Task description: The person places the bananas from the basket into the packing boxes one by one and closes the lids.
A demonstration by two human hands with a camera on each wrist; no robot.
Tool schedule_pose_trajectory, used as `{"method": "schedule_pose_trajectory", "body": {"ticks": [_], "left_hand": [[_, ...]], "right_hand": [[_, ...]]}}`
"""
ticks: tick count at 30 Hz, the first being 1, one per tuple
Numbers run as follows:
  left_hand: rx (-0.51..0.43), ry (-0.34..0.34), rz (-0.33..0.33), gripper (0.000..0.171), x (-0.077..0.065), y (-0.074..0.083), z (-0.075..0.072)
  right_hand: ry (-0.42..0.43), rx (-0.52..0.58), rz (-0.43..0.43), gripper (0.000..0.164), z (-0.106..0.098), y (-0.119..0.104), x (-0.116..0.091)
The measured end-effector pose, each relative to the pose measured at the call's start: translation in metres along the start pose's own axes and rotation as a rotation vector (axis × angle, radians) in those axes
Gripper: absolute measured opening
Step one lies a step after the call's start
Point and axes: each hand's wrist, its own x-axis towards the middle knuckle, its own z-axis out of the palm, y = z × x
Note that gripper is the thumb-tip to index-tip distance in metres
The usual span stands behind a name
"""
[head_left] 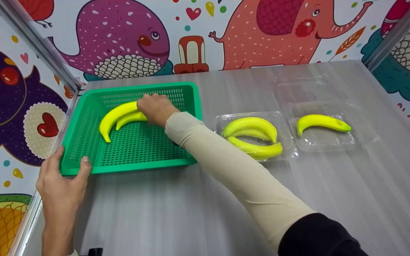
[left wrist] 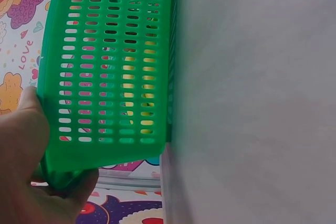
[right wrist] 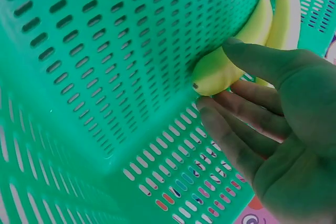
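Observation:
My left hand [head_left: 61, 181] grips the near left corner of the green basket [head_left: 197, 106]. Its thumb and fingers hold the rim [left wrist: 50, 129] in the left wrist view. Inside the basket, two yellow bananas lie side by side, one outer banana [head_left: 110, 121] and a shorter-looking inner banana [head_left: 130, 119]. My right hand [head_left: 157, 108] reaches in over their right ends. In the right wrist view, the thumb lies on the nearer banana [right wrist: 212, 74], and the fingers curl at its other side. The hand hides the bananas' right ends in the head view.
Right of the basket, a clear plastic box [head_left: 287, 144] holds several bananas [head_left: 255, 126]. Beside it, another clear box [head_left: 347, 142] contains a single banana [head_left: 322, 121], its lid [head_left: 301, 92] folded back. Printed panels [head_left: 205, 35] and metal posts [head_left: 45, 46] border the grey table [head_left: 148, 213].

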Motion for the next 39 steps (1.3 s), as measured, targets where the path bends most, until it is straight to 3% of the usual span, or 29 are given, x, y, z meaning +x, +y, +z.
{"method": "schedule_pose_trajectory", "body": {"ticks": [8,16,22,34,39], "left_hand": [[-0.005,-0.015,0.002,0.071,-0.001,0.004,0.002],[-0.014,-0.020,0.016,0.071,0.002,0.008,0.004],[-0.008,-0.027,0.006,0.071,0.001,0.007,0.003],[-0.003,-0.015,-0.008,0.071,-0.001,0.003,0.000],[0.004,-0.022,-0.021,0.071,-0.001,0.001,0.000]], "right_hand": [[0.030,0.017,0.015,0.035,0.011,0.007,0.002],[0.010,0.053,0.017,0.033,0.005,0.020,-0.003],[-0.027,0.095,0.010,0.036,-0.004,0.027,-0.010],[-0.083,0.158,-0.011,0.046,-0.037,0.017,-0.024],[-0.078,0.202,-0.053,0.039,-0.050,0.027,-0.032]]}}
